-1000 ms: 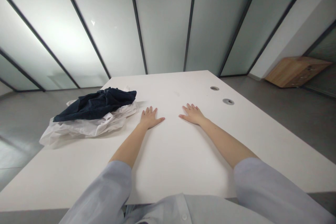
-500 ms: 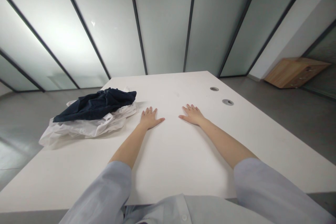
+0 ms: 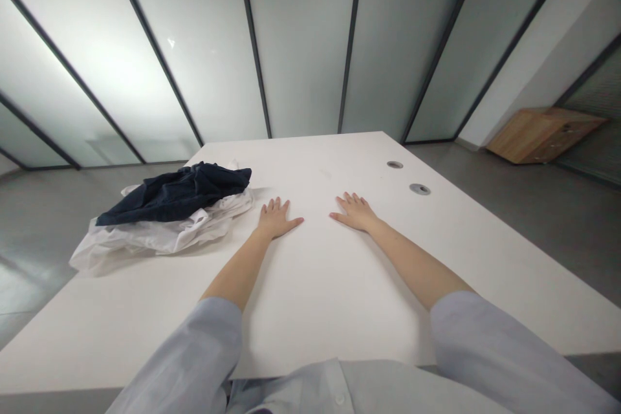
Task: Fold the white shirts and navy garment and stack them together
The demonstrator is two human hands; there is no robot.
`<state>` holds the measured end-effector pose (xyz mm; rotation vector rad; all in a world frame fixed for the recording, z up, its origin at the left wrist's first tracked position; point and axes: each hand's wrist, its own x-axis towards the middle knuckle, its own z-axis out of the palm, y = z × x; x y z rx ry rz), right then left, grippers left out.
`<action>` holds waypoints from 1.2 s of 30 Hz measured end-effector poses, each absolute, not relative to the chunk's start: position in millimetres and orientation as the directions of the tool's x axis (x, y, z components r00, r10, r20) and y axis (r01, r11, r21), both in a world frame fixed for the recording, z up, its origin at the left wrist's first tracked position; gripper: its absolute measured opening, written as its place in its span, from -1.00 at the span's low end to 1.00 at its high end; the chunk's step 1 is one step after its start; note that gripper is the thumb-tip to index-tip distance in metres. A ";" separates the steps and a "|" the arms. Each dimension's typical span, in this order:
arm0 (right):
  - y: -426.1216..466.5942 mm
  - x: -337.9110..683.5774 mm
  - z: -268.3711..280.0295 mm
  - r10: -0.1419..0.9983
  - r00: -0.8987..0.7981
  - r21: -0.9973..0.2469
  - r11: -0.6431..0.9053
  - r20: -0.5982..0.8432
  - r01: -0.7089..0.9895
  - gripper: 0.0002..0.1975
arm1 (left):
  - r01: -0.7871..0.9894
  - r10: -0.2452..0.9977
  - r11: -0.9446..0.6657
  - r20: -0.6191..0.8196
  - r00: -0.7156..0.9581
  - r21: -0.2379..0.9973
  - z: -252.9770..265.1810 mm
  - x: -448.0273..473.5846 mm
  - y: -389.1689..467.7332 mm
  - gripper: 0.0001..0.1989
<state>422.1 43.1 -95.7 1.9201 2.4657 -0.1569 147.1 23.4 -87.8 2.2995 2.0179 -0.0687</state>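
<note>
My left hand (image 3: 275,218) lies flat on the white table (image 3: 330,297), fingers spread and thumb pointing right. A short distance to its left is a crumpled heap: a dark navy cloth garment (image 3: 179,194) on top of white cloth (image 3: 165,239). The hand does not touch the heap. Palm down on the tabletop, my right hand (image 3: 356,212) also has its fingers apart and its thumb toward the left hand. Neither hand holds anything. The exact kind of the garments cannot be made out in their folds.
Two round grommets (image 3: 420,189) sit in the tabletop at the right. The white cloth hangs past the table's left edge. Frosted glass panels (image 3: 301,45) stand behind the table. A wooden cabinet (image 3: 538,134) is on the floor at the far right.
</note>
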 end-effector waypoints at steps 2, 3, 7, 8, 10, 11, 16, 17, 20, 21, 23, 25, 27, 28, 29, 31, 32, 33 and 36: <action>43.0 421.9 -95.4 0.966 -0.250 -0.071 0.245 -0.071 0.967 -0.10 | 0.991 0.987 -0.129 -0.090 0.132 0.034 -86.6 147.5 22.7 -0.02; 43.0 421.8 -95.3 0.966 -0.250 -0.071 0.245 -0.070 0.967 -0.11 | 0.991 0.987 -0.130 -0.091 0.132 0.036 -86.1 147.6 22.4 -0.01; 43.3 421.6 -95.1 0.967 -0.242 -0.071 0.237 -0.073 0.969 -0.11 | 0.991 0.987 -0.127 -0.100 0.130 0.039 -84.9 147.9 21.9 -0.01; 43.4 421.6 -95.2 0.967 -0.243 -0.074 0.238 -0.074 0.969 -0.11 | 0.991 0.986 -0.125 -0.103 0.129 0.038 -84.7 147.9 21.9 -0.01; 43.6 421.8 -95.5 0.966 -0.246 -0.080 0.240 -0.075 0.967 -0.11 | 0.992 0.986 -0.124 -0.106 0.127 0.040 -84.3 147.9 21.7 0.00; 43.7 421.9 -95.8 0.966 -0.246 -0.081 0.240 -0.076 0.967 -0.10 | 0.992 0.986 -0.123 -0.106 0.127 0.040 -84.2 147.9 21.7 0.00; 43.8 422.1 -96.1 0.966 -0.245 -0.082 0.238 -0.081 0.968 -0.10 | 0.992 0.987 -0.125 -0.097 0.127 0.033 -84.9 147.6 21.6 -0.03; 43.7 422.0 -95.9 0.966 -0.244 -0.081 0.238 -0.080 0.968 -0.10 | 0.992 0.987 -0.125 -0.095 0.127 0.030 -85.1 147.5 21.7 -0.03; 42.8 421.5 -94.8 0.968 -0.240 -0.078 0.235 -0.074 0.969 -0.11 | 0.992 0.988 -0.124 -0.090 0.126 0.026 -85.7 147.2 21.8 -0.04; 42.5 421.3 -94.4 0.968 -0.241 -0.078 0.235 -0.072 0.969 -0.11 | 0.992 0.988 -0.125 -0.089 0.127 0.026 -85.7 147.2 21.9 -0.04; 42.1 421.1 -93.8 0.967 -0.244 -0.079 0.239 -0.069 0.968 -0.12 | 0.992 0.988 -0.126 -0.092 0.128 0.029 -85.7 147.1 21.9 -0.04; 42.2 421.0 -93.6 0.967 -0.247 -0.081 0.242 -0.066 0.967 -0.12 | 0.991 0.987 -0.125 -0.096 0.128 0.037 -85.8 147.1 22.2 -0.03; 42.8 421.3 -94.1 0.966 -0.251 -0.082 0.245 -0.064 0.966 -0.12 | 0.991 0.987 -0.126 -0.092 0.129 0.044 -86.1 146.8 22.7 -0.03; 43.3 421.6 -94.6 0.965 -0.253 -0.082 0.247 -0.063 0.965 -0.12 | 0.991 0.988 -0.126 -0.088 0.130 0.046 -86.3 146.6 23.1 -0.04; 43.7 421.8 -95.0 0.965 -0.254 -0.080 0.249 -0.062 0.965 -0.13 | 0.991 0.988 -0.126 -0.085 0.130 0.048 -86.5 146.3 23.4 -0.04; 44.4 422.4 -95.7 0.965 -0.255 -0.078 0.250 -0.058 0.965 -0.13 | 0.990 0.988 -0.127 -0.083 0.132 0.055 -86.4 145.5 23.6 -0.06; 44.6 422.6 -95.8 0.965 -0.255 -0.077 0.250 -0.056 0.965 -0.14 | 0.990 0.987 -0.129 -0.084 0.133 0.059 -86.2 145.2 23.6 -0.07; 44.8 422.7 -95.8 0.965 -0.255 -0.078 0.250 -0.056 0.965 -0.14 | 0.989 0.987 -0.131 -0.085 0.136 0.063 -85.7 144.8 23.4 -0.07; 44.9 422.9 -95.5 0.965 -0.258 -0.080 0.253 -0.055 0.964 -0.16 | 0.988 0.986 -0.144 -0.072 0.148 0.062 -82.7 144.1 22.7 -0.12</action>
